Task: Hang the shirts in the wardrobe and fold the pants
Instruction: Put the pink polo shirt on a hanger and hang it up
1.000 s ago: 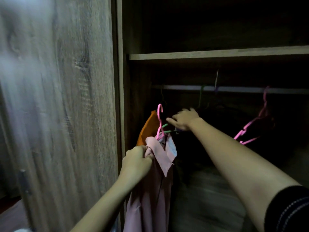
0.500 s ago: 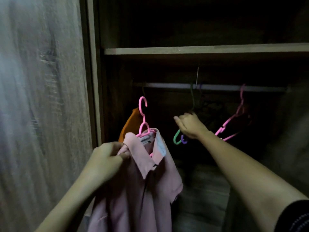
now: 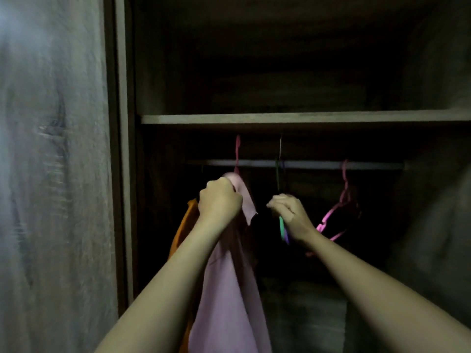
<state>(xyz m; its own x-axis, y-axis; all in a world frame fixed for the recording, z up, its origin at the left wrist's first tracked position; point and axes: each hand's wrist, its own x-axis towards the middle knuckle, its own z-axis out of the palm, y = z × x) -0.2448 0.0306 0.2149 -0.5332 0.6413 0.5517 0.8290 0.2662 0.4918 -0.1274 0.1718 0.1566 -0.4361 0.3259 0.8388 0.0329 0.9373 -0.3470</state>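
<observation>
left hand clenches the pink shirt, now raised to the rail. right hand grips hangers aside. looks nearly hung.

A pale pink shirt hangs limp on a pink hanger, its collar bunched in the left hand. The hanger's hook stands up across the wardrobe rail. Just behind it, to the left, hangs an orange shirt.
</observation>
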